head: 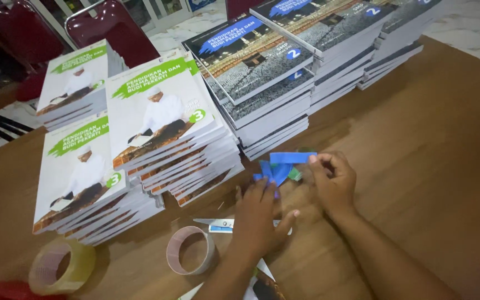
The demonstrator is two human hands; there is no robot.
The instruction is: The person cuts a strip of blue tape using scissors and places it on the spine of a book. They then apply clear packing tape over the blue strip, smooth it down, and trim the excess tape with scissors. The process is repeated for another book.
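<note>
Wooden table [429, 139] carries book stacks [168, 128]. Right hand [334, 180] pinches a blue paper strip [291, 158]; left hand [259, 214] lies flat, fingers spread, over blue scraps [270, 173]. Tape rolls [191, 250] sit beside.

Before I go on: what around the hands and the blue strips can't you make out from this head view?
- Blue strips: material unclear, blurred; left hand covers their lower ends.
- Green piece: mostly hidden behind the strips and right hand.
- Scissors: handles hidden under the left hand.
- Paper: cut by the bottom edge.
</note>
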